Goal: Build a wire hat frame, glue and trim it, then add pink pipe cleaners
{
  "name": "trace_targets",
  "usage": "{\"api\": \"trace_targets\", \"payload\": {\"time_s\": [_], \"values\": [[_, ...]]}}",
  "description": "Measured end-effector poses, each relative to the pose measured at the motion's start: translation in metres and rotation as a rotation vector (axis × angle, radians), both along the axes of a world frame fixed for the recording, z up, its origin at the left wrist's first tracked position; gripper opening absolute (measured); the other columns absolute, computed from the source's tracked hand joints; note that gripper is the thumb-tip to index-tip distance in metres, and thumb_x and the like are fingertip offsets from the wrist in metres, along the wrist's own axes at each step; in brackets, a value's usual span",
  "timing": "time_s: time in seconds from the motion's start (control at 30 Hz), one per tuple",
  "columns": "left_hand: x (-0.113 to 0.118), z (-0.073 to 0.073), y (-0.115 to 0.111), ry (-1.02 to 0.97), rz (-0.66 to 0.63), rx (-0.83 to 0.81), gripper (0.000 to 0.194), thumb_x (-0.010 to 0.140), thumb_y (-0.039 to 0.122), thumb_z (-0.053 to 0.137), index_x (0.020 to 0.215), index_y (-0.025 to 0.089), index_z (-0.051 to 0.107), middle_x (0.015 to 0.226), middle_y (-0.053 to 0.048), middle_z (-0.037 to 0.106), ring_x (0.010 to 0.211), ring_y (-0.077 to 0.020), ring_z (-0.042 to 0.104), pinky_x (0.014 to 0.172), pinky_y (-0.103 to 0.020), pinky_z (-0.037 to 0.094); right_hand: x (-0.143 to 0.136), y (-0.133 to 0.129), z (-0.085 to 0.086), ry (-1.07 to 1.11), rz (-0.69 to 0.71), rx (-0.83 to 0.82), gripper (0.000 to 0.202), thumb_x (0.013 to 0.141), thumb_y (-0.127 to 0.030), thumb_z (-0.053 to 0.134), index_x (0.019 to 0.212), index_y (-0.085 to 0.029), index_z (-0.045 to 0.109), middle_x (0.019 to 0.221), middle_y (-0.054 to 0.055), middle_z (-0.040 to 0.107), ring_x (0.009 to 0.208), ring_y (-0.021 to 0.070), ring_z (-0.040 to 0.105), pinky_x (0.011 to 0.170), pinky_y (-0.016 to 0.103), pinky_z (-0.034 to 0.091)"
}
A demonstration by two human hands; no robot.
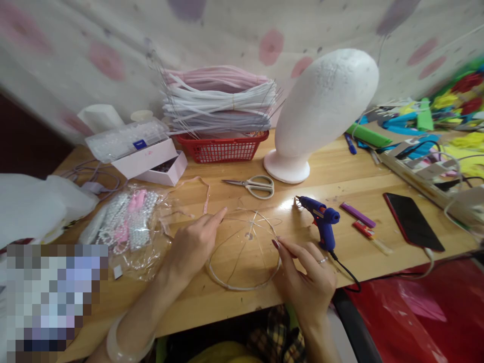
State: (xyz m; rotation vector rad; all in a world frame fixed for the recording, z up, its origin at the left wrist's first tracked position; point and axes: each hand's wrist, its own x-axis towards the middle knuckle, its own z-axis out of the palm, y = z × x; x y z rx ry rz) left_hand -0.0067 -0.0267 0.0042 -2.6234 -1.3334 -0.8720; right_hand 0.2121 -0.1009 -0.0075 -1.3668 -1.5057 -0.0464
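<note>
A round wire frame (242, 289) with thin spokes meeting at a hub lies close above the wooden table in front of me. My right hand (308, 267), with a ring on one finger, pinches the frame's right rim between thumb and fingertips. At the opposite rim is my left hand (194, 239), its fingers closed around the wire and the index finger pointing forward; its thumb is mostly hidden. To the right, a blue glue gun (321, 217) rests with its nozzle pointing away to the left. Scissors (257, 186) lie just beyond the frame.
A white foam head (325, 111) stands behind the scissors, beside a red basket (227, 150) stacked with pink and white covered wires. Bagged pearl beads (130, 217) lie left. A phone (412, 222), a purple stick (358, 215) and a power strip (416, 174) are right.
</note>
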Motion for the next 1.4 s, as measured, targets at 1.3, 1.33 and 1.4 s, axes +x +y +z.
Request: {"api": "trace_targets", "payload": {"time_s": [1.3,1.33,1.4], "values": [[0.010,0.008,-0.023,-0.074,0.062,-0.083,0.038,0.095,0.010,0.039,0.121,0.012,0.067,0.091,-0.008,0.080,0.068,-0.0205,0.076,0.056,-0.029,0.059,0.002,0.017,-0.002,0.000,-0.276,-0.033,0.011,0.089,-0.028,0.070,0.096,-0.020,0.072,0.081,0.001,0.078,0.068,0.0162,0.072,0.066,0.027,0.056],[0.011,0.007,-0.024,-0.085,0.084,-0.107,0.038,0.095,0.011,0.040,0.121,0.013,0.067,0.091,-0.007,0.080,0.069,-0.0209,0.076,0.056,-0.029,0.059,0.002,0.017,-0.003,-0.016,-0.268,-0.035,0.009,0.089,-0.027,0.069,0.093,-0.020,0.072,0.080,0.002,0.077,0.069,0.0161,0.072,0.067,0.027,0.056],[0.013,0.007,-0.025,-0.111,0.117,-0.141,0.037,0.095,0.010,0.042,0.120,0.014,0.068,0.094,-0.007,0.080,0.072,-0.0218,0.077,0.057,-0.030,0.060,0.003,0.018,-0.004,-0.041,-0.271,-0.038,0.009,0.089,-0.028,0.069,0.090,-0.020,0.073,0.079,0.002,0.077,0.069,0.0160,0.071,0.068,0.027,0.055]]}}
